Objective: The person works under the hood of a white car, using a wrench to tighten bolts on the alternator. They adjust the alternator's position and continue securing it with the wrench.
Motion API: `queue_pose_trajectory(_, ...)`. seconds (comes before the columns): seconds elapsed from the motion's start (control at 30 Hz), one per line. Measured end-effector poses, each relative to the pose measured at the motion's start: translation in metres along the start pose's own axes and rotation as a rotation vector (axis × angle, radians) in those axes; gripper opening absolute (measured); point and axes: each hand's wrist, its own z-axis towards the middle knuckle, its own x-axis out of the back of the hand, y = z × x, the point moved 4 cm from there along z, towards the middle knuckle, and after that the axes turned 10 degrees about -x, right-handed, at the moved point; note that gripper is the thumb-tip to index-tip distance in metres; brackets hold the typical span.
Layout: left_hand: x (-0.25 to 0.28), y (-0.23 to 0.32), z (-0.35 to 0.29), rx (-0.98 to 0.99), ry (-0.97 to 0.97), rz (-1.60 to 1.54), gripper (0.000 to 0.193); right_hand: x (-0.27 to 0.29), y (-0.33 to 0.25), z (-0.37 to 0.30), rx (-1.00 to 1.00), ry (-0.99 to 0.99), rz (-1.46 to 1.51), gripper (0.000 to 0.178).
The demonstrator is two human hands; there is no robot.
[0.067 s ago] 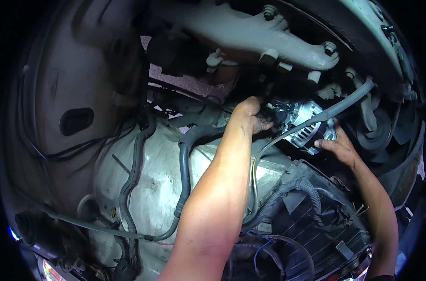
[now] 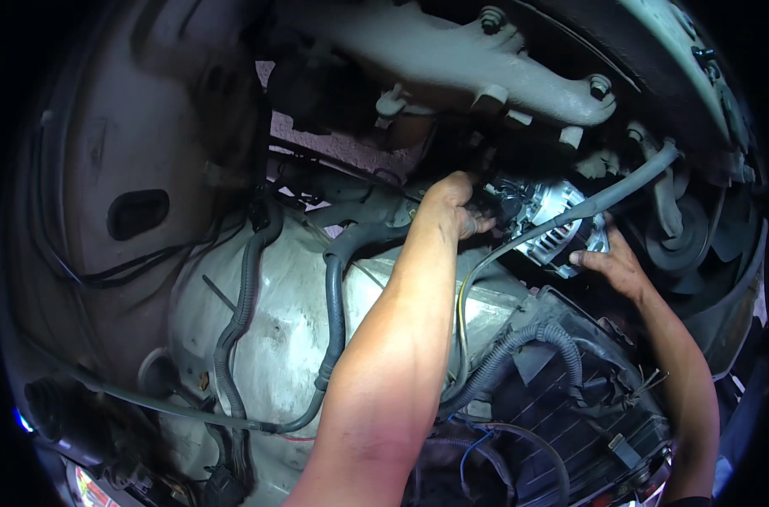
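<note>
A silver alternator point(image 2: 559, 199) with a slotted metal housing sits deep in the engine bay, brightly lit. My right hand point(image 2: 614, 265) grips its right end, the thumb pressed on the near side and the other fingers passing behind, out of sight. At the opposite, dark rear end, my left hand point(image 2: 460, 209) is closed, its curled fingers against the alternator's shaded back; part of that grip is lost in shadow. A grey hose point(image 2: 625, 199) crosses in front of the housing, between the two hands.
Above runs a pale cast manifold point(image 2: 477, 63) with bolts. Below lie a ribbed conduit point(image 2: 520, 338) and a black finned box point(image 2: 537, 414). Left of my forearm, dark hoses point(image 2: 335, 296) cross a light metal panel point(image 2: 275, 338). Fan blades point(image 2: 729, 232) stand at the right.
</note>
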Motion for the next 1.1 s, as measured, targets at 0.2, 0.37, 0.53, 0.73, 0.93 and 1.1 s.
queue_pose_trajectory(0.2, -0.0033, 0.0028, -0.0002, -0.034, -0.022, -0.053, 0.039, 0.0017, -0.0024, 0.0047, 0.045, 0.01, -0.017, 0.115)
queue_pose_trajectory(0.37, -0.0045, 0.0039, -0.0023, -0.024, -0.042, -0.052, 0.042, 0.0039, 0.0026, 0.0066, 0.057, 0.126, -0.053, 0.104)
queue_pose_trajectory(0.53, -0.0058, 0.0041, -0.0042, -0.024, -0.048, -0.068, 0.039, 0.0034, 0.0056, 0.0081, 0.07, 0.094, 0.001, 0.107)
queue_pose_trajectory(0.73, -0.006, 0.0035, -0.0031, -0.044, -0.035, -0.043, 0.033, 0.0023, 0.0023, 0.0075, 0.023, 0.051, -0.029, 0.111)
queue_pose_trajectory(0.93, -0.005, 0.0041, -0.0026, -0.069, -0.036, 0.012, 0.029, 0.003, -0.0002, 0.0036, 0.001, 0.072, -0.078, 0.107)
queue_pose_trajectory(1.1, -0.0056, 0.005, -0.0039, -0.061, -0.035, 0.025, 0.028, 0.0018, 0.0066, 0.0079, 0.06, 0.098, -0.02, 0.094)
